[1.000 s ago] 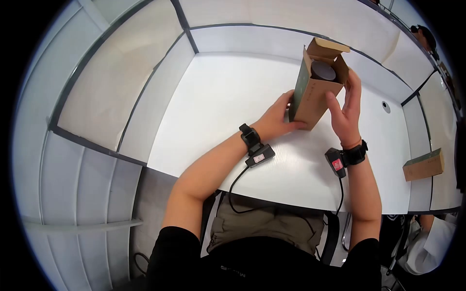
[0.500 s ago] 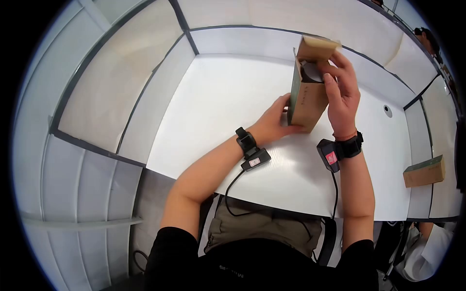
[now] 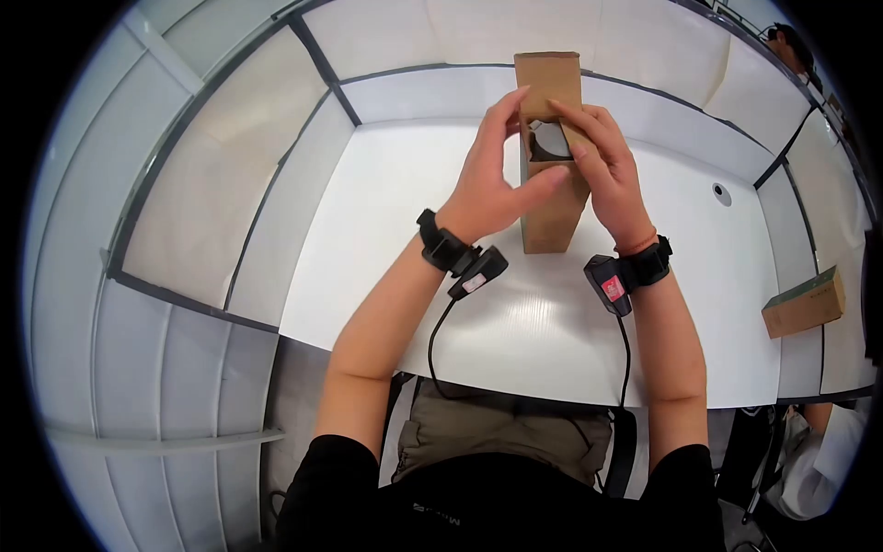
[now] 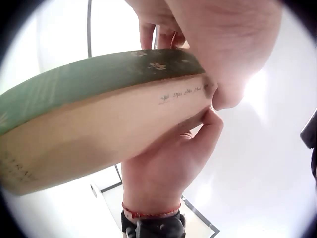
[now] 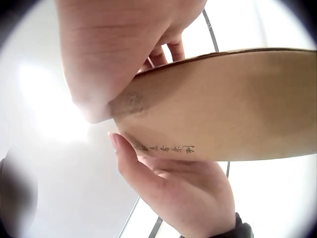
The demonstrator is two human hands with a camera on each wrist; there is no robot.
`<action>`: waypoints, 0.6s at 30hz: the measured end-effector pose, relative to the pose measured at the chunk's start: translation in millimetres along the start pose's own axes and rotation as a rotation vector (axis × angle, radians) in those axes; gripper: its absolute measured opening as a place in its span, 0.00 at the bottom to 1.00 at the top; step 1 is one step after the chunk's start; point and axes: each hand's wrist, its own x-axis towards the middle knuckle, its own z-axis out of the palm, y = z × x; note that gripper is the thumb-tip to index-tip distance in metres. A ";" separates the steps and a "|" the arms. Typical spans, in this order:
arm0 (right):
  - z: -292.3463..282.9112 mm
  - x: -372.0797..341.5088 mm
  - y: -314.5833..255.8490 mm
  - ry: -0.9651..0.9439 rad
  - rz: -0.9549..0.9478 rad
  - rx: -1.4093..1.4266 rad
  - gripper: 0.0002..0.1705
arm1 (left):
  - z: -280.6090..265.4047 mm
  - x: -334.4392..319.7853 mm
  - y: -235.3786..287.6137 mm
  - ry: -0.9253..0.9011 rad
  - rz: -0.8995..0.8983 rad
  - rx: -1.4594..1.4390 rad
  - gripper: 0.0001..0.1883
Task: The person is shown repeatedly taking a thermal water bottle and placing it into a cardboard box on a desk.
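Observation:
A tall brown cardboard box (image 3: 549,216) with a green side (image 4: 89,82) stands between both hands, its long top flap (image 3: 543,78) folded up and back. Inside the opening sits a dark round cylinder top (image 3: 552,138). My left hand (image 3: 487,179) is at the box's upper left, thumb across the front near the rim and fingers along the far left side. From the right, my right hand (image 3: 612,175) holds the rim, its fingers bent over a small side flap. In the right wrist view the left thumb (image 5: 126,153) lies close to the box's top corner.
A second brown and green box (image 3: 803,305) lies at the right, by the side panel. White panels with dark edging (image 3: 432,92) enclose the white table (image 3: 386,221). Cables (image 3: 432,350) run from both wrist cameras over the front edge. A round hole (image 3: 722,194) sits at the right.
My left hand has moved from the box's lower side up to its top. The box has shifted left and turned its plain front toward me. My right hand has moved left with it.

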 end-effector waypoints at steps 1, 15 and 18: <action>1.4 -0.6 -1.3 0.022 0.030 0.060 0.33 | 2.7 4.9 1.0 0.006 0.022 0.029 0.44; 2.9 5.3 -7.0 0.133 0.071 0.223 0.27 | 18.5 14.2 -12.3 0.194 0.157 0.061 0.27; -5.3 7.3 -19.2 0.116 0.170 0.426 0.28 | 21.5 10.6 -25.1 0.265 0.221 0.028 0.31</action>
